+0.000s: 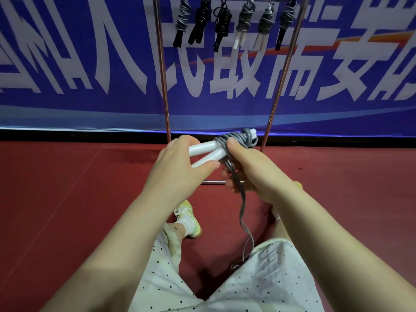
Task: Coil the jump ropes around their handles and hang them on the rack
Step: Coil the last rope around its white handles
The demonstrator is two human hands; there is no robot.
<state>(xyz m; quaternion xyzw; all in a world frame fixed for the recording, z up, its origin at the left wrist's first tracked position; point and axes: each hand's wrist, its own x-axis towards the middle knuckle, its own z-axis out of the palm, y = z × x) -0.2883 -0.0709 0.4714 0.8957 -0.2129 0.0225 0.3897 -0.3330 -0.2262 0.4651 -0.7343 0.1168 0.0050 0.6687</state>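
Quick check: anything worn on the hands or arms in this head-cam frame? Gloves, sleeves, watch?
Nothing worn. The left hand and the right hand are bare, with no gloves, rings or watch visible. Both forearms are bare as far as the frame's bottom edge; no sleeves show.

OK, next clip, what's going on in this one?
A person sits on a red floor winding a grey jump rope around its paired white handles. The left hand grips the handles; the right hand holds the rope at the coil, and a loose tail hangs down between the legs, so coiling isn't finished. Ahead, six coiled ropes already hang on a metal rack.
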